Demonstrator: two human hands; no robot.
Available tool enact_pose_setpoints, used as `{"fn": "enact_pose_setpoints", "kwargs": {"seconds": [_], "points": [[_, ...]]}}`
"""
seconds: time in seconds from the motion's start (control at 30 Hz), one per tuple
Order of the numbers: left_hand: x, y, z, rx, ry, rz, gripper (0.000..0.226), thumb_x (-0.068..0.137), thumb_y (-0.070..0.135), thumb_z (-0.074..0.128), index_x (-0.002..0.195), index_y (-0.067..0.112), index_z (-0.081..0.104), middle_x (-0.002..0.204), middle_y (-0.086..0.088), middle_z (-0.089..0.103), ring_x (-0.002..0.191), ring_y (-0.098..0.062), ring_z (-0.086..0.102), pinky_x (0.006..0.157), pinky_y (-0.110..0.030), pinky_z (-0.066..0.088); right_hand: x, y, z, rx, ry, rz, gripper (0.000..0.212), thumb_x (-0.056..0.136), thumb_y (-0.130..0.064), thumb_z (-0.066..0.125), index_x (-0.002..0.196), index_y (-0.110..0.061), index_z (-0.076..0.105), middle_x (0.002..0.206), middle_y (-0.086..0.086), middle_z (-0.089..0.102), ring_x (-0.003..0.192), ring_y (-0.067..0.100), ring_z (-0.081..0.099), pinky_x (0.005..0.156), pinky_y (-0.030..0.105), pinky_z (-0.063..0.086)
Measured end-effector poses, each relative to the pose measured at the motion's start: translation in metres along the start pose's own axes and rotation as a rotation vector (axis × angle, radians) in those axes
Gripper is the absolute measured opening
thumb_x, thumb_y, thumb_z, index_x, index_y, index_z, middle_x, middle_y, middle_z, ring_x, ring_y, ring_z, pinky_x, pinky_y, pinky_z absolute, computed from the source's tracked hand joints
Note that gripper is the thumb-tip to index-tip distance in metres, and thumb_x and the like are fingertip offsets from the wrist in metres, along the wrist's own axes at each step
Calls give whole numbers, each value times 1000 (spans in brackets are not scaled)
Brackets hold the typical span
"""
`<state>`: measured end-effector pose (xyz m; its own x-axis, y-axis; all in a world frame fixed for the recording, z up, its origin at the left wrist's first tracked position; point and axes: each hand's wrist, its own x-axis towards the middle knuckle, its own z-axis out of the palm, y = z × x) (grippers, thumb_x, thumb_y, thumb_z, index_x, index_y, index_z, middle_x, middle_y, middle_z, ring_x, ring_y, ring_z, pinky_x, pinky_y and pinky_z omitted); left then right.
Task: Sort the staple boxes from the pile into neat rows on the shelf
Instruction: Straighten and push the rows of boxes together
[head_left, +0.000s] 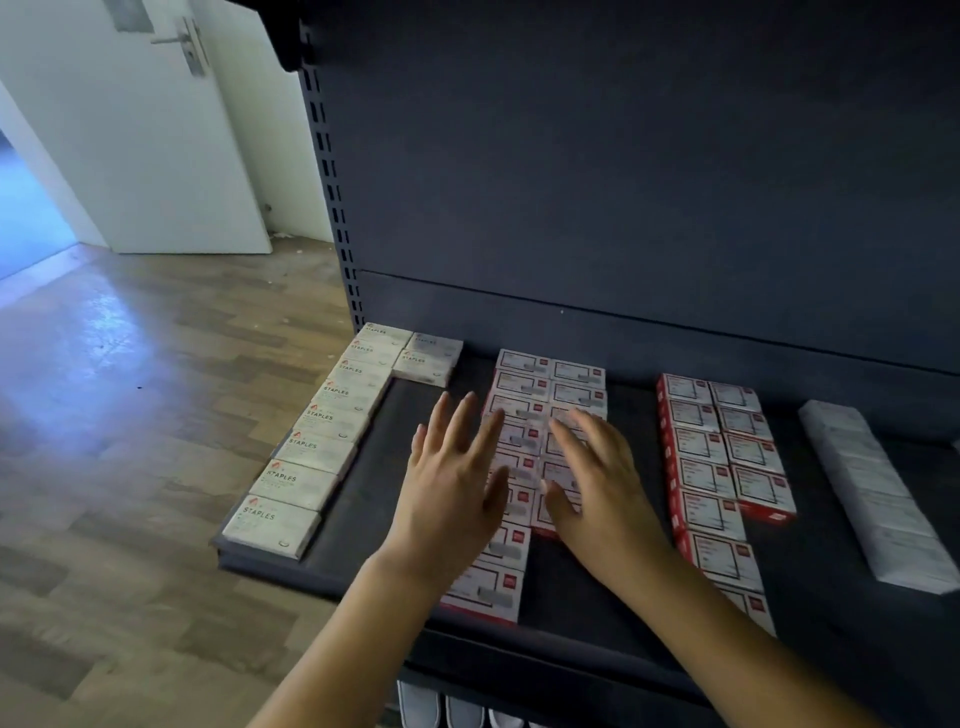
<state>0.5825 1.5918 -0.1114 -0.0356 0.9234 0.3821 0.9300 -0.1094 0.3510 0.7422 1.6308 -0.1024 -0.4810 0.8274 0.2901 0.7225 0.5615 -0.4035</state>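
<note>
While both hands hover flat with fingers spread and holding nothing, the staple boxes lie sorted in rows on the dark shelf (363, 499).

Under the left hand (457, 483) and the right hand (597, 478), whose fingers are straight and slightly fanned, runs a double row of red-and-white staple boxes (524, 384); whether the palms touch the boxes cannot be told, as both hands are blurred. To the left of the left hand, a single row of cream boxes marked STAPLES (296, 483) runs along the shelf's edge, with two more cream boxes (428, 358) beside its far end. To the right of the right hand sits a second double row of red-and-white boxes (727, 457), and farther right a row of plain white boxes (878, 499). Beyond the shelf's left side lie a wood floor (156, 395) and a white door (171, 130).
</note>
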Motion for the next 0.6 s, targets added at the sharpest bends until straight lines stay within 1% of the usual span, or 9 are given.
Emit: {"fn": "enact_pose_setpoints", "kwargs": {"seconds": [0.13, 0.2, 0.27, 0.33, 0.37, 0.43, 0.5, 0.53, 0.6], "points": [[-11, 34, 11, -49, -12, 21, 57, 81, 28, 54, 134, 7, 48, 138, -22, 46, 130, -46, 36, 94, -55, 37, -27, 30, -14, 20, 67, 1, 64, 79, -9, 70, 137, -6, 42, 143, 11, 36, 134, 20, 23, 108, 38, 27], [-16, 50, 19, -19, -9, 58, 56, 82, 31, 51, 133, 7, 50, 134, -24, 50, 125, -47, 42, 92, -50, 37, -41, 45, -22, 28, 102, 5, 63, 76, -6, 73, 133, -3, 47, 138, 15, 42, 129, 20, 26, 104, 40, 29], [-18, 66, 29, -15, -11, 74, 56, 80, 29, 55, 131, 6, 51, 133, -24, 50, 123, -48, 44, 91, -50, 39, -55, 60, -32, 43, 121, 29, 60, 77, -6, 73, 132, -3, 48, 137, 16, 44, 128, 19, 27, 103, 40, 29], [-18, 85, 38, -45, -28, 58, 57, 80, 26, 58, 133, 6, 49, 137, -24, 47, 127, -47, 39, 94, -53, 39, -70, 75, -44, 59, 135, 27, 60, 78, -6, 71, 133, -3, 47, 138, 15, 43, 129, 14, 25, 105, 37, 26], [-18, 97, 41, -74, -41, 43, 57, 83, 25, 57, 136, 7, 46, 141, -22, 43, 132, -45, 34, 98, -53, 37, -78, 82, -51, 72, 136, 27, 61, 79, -5, 70, 135, -5, 46, 139, 12, 41, 130, 8, 22, 106, 31, 22], [-17, 122, 47, -142, -97, 20, 56, 91, 24, 54, 143, 12, 36, 150, -16, 29, 141, -36, 17, 110, -48, 28, -92, 98, -65, 92, 127, 41, 62, 81, -5, 68, 138, -8, 42, 142, 6, 36, 128, -2, 14, 105, 20, 16], [-16, 148, 53, -183, -142, 22, 61, 93, 23, 55, 146, 15, 27, 154, -10, 19, 144, -30, 7, 115, -41, 18, -106, 116, -76, 75, 144, 58, 60, 80, -6, 69, 136, -6, 45, 140, 8, 40, 128, 7, 22, 105, 26, 22], [-15, 161, 57, -196, -147, 39, 62, 92, 22, 55, 146, 16, 26, 155, -9, 18, 145, -29, 6, 114, -40, 17, -113, 125, -79, 69, 149, 77, 59, 80, -7, 70, 134, -4, 47, 139, 11, 42, 128, 15, 28, 104, 31, 27], [-15, 186, 66, -195, -171, 61, 62, 92, 24, 54, 147, 18, 26, 155, -8, 18, 145, -29, 6, 113, -42, 19, -128, 144, -86, 76, 150, 127, 55, 81, -9, 68, 132, -3, 49, 138, 13, 43, 127, 26, 38, 102, 34, 31]]}}
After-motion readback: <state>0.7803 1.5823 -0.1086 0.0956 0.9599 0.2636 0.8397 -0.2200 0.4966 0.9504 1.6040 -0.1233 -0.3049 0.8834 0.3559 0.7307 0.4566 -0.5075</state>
